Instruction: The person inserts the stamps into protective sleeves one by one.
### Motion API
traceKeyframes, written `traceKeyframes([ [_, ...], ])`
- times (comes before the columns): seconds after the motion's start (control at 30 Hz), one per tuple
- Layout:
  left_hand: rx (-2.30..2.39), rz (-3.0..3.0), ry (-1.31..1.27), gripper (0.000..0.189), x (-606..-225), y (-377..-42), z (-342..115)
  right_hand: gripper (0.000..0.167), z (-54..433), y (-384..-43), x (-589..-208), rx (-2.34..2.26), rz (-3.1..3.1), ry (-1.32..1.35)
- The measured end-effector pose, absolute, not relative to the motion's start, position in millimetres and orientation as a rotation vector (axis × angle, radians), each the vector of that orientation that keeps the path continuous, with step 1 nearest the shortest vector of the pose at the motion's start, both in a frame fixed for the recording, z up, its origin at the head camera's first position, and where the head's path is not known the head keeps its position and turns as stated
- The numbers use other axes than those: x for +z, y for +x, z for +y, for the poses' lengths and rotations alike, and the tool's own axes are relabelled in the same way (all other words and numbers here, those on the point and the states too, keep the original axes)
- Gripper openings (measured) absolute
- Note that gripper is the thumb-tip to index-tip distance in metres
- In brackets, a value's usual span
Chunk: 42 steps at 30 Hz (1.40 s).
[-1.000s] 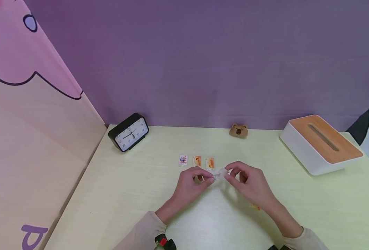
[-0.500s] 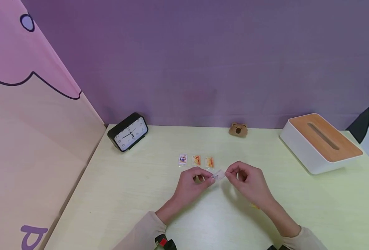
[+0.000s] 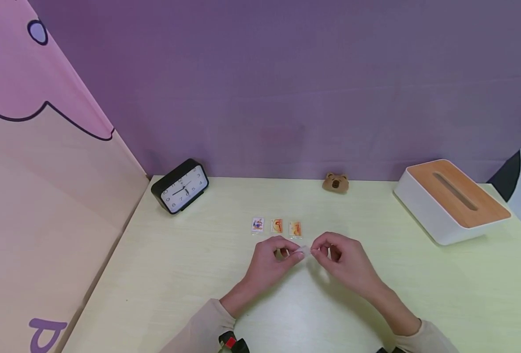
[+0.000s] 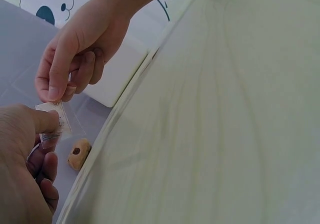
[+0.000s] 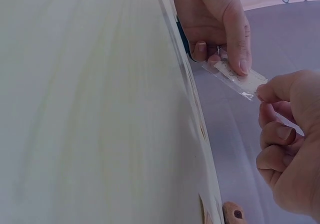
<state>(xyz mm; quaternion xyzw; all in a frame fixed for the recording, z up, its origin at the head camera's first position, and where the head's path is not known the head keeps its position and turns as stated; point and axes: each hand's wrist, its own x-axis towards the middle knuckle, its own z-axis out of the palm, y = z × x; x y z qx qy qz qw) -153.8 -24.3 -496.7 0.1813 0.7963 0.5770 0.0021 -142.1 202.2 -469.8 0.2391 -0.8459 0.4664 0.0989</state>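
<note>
A small pale stamp (image 5: 256, 78) with a perforated edge is held up between both hands above the table. A clear plastic sleeve (image 5: 239, 87) lies against it; whether the stamp is partly inside cannot be told. My left hand (image 3: 266, 262) pinches stamp and sleeve between thumb and fingers. At the other end, the thumb and index finger of my right hand (image 3: 346, 262) pinch the stamp's edge. Just beyond the hands lie three picture stamps in clear sleeves in a row: a blue-and-red one (image 3: 258, 224), an orange one (image 3: 276, 226) and another orange one (image 3: 295, 229).
A black clock (image 3: 180, 186) stands at the table's back left. At the back edge sits a small brown bear head (image 3: 335, 183). A white tissue box (image 3: 452, 201) with a wooden lid is at the right. A purple cloth (image 3: 260, 88) hangs behind the pale table (image 3: 176, 264).
My right hand has moved left and slightly nearer, closer to the left hand, which stays put. A yellow-orange piece seen beside the right wrist is now hidden behind it.
</note>
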Motion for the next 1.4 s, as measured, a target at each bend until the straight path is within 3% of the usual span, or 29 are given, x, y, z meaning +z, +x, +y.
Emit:
traceKeyframes([
  [0.07,1.794,2.514,0.582,0.007,-496.3,-154.1,-24.3,0.009,201.5,-142.6,-470.2,1.335,-2.505,0.718],
  [0.2,1.739,2.555,0.603,0.006,-497.1,-154.6,-23.9,0.026,200.7,-142.6,-470.4,1.248,-2.515,0.709],
  [0.5,1.781,2.54,0.554,0.006,-498.3,-154.2,-24.2,0.033,200.4,-142.9,-470.4,1.212,-2.397,0.668],
  [0.97,1.809,2.505,0.565,0.006,-498.1,-154.7,-24.9,0.03,201.2,-143.9,-472.9,1.171,-2.381,0.786],
  [1.4,1.983,2.387,0.44,0.012,-498.9,-155.2,-22.2,0.02,199.9,-140.0,-468.8,1.294,-2.507,0.527],
])
